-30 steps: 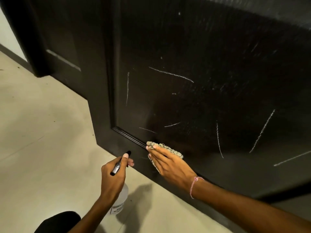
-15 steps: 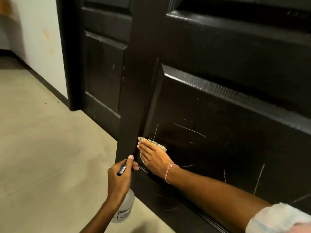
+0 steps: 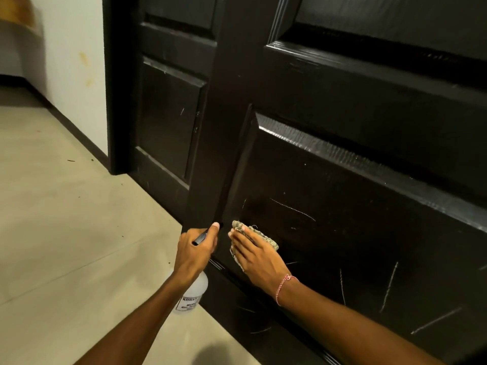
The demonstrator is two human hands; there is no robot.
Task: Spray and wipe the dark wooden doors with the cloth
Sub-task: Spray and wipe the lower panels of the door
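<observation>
Dark wooden door [image 3: 355, 180]: panelled, lower panel marked with pale scratches. Cloth [image 3: 266, 237]: folded, greenish, flat against the lower panel's bottom-left corner. Right hand [image 3: 257, 255]: fingers straight, pressing the cloth to the door; red-and-white thread at wrist. Left hand [image 3: 193, 252]: curled round the head of the spray bottle [image 3: 193, 296], a clear labelled bottle hanging over the pale floor [image 3: 66, 219], just beside the door.
</observation>
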